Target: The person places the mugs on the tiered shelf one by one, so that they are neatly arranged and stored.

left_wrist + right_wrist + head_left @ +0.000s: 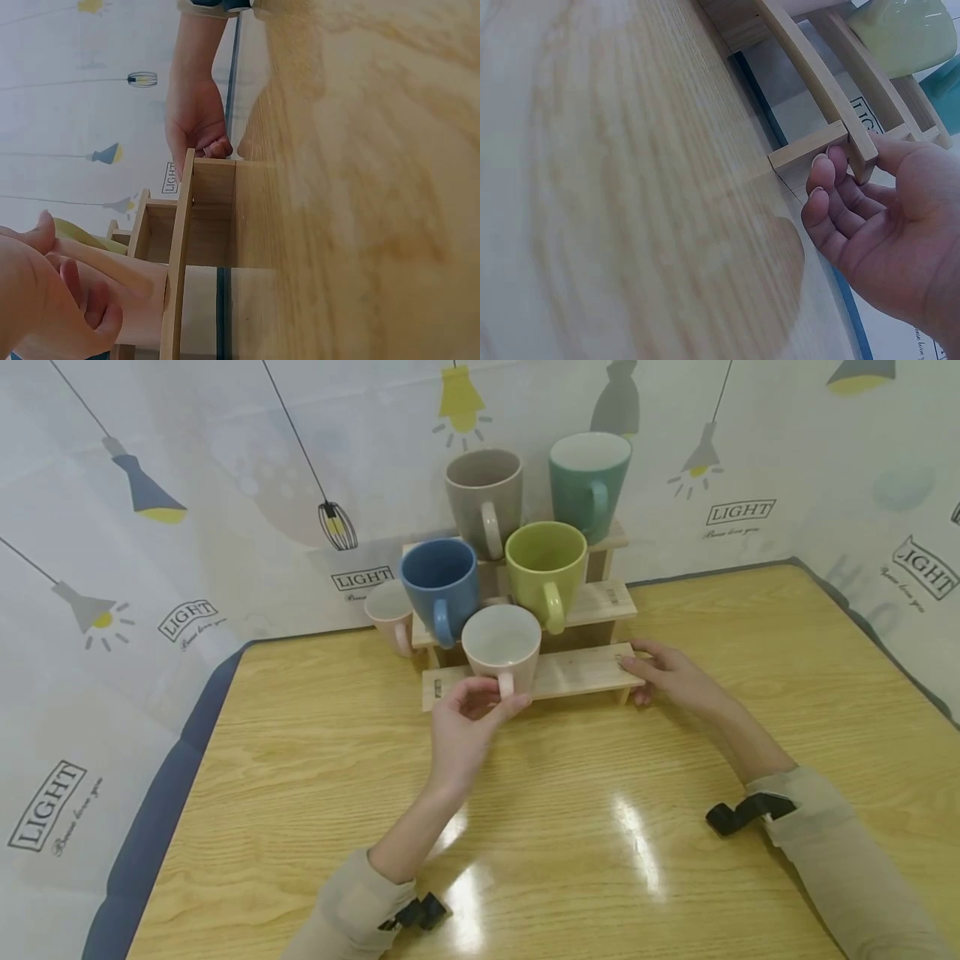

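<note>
A pale pink mug [501, 639] with a white inside stands upright on the lowest step of a tiered wooden rack [581, 672]. My left hand [468, 727] holds this mug by its handle, thumb on the near side and fingers curled beside it; the left wrist view shows the mug's base right at the board. At the rack's right end, my right hand [667, 677] grips the lowest board [821, 71], thumb on top and fingers curled beneath its end. A blue mug [440, 578] and a lime green mug [546, 572] stand on the middle step.
On the top step are a taupe mug [480, 497] and a teal mug [588, 485]. Another pink mug [390, 610] stands left of the rack, partly behind the blue one. A printed cloth [262, 485] rises behind the wooden table [570, 843].
</note>
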The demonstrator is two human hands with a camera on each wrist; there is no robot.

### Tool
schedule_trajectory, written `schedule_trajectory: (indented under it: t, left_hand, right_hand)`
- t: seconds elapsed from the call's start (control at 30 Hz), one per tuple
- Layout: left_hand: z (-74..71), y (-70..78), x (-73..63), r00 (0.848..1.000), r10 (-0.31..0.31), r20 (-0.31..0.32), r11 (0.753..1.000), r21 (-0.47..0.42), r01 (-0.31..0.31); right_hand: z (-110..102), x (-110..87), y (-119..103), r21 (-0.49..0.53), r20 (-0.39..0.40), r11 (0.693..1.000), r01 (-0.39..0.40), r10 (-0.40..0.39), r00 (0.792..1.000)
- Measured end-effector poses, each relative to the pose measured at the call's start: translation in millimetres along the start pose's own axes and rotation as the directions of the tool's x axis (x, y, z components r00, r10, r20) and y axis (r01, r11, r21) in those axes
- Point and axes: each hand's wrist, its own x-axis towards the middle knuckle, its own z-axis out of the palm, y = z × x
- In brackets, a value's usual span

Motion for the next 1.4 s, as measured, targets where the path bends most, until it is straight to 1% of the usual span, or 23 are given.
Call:
schedule_trajectory:
  t: [0.07, 0.13, 0.4, 0.6, 0.7, 0.77, 0.83, 0.93, 1.03, 1.13, 1.27, 1.4]
  left_hand:
    - [-1.0, 0.4, 0.4, 1.0, 0.018, -0.007, 0.999, 0.027, -0.017]
    - [-2.0, 0.4, 0.5, 1.0, 0.021, -0.008, 0.999, 0.043, -0.02]
    - [-9.5, -0.9, 0.3, 1.0, 0.011, 0.009, 0.999, 0.037, -0.011]
    - [-20.1, 2.0, -2.2, 0.999, 0.009, 0.032, 1.0, 0.021, -0.009]
    - [-27.4, 3.5, -4.4, 0.999, -0.007, 0.044, 1.0, 0.021, 0.006]
    - [-33.0, 4.2, -5.1, 0.999, -0.013, 0.039, 1.0, 0.02, 0.012]
    - [-39.5, 4.1, -5.2, 1.0, -0.014, 0.027, 1.0, 0.01, 0.014]
    - [-49.7, 3.4, -3.5, 1.0, -0.009, -0.01, 1.0, 0.004, 0.009]
    - [-59.8, 2.2, 0.1, 0.999, -0.004, -0.052, 1.0, 0.003, 0.004]
    - [-70.0, 2.1, 4.1, 0.996, -0.012, -0.088, 1.0, 0.013, 0.013]
    - [-84.5, -0.8, 12.0, 0.991, -0.031, -0.134, 0.999, 0.022, 0.035]
    - [-98.1, -5.2, 23.8, 0.984, -0.044, -0.175, 0.998, 0.033, 0.05]
  right_hand:
    - [0, 0.1, 0, -0.001, 0.0, 1.0, 0.0, 0.0, 1.0]
    - [0, 0.4, 0, -0.001, 0.0, 1.0, -0.003, 0.003, 1.0]
    - [0, 1.5, 0, 0.004, -0.001, 1.0, -0.005, 0.005, 1.0]
    - [1, 0.9, 0, -0.002, -0.005, 1.0, -0.01, 0.01, 1.0]
    - [1, 1.0, 1, 0.008, -0.008, 1.0, -0.013, 0.013, 1.0]
    - [1, 1.2, 1, 0.02, -0.009, 1.0, -0.016, 0.016, 1.0]
    - [1, 1.5, 2, 0.023, -0.011, 1.0, -0.02, 0.02, 1.0]
    - [1, 1.5, 2, 0.019, -0.007, 0.999, -0.025, 0.025, 1.0]
    - [0, 1.1, 2, 0.017, -0.001, 0.999, -0.028, 0.028, 1.0]
    - [0, 0.6, 1, 0.017, 0.0, 1.0, -0.025, 0.025, 1.0]
    - [0, -0.1, 0, 0.018, 0.0, 1.0, -0.022, 0.022, 1.0]
    - [1, -0.8, -1, 0.009, -0.002, 1.0, -0.018, 0.018, 1.0]
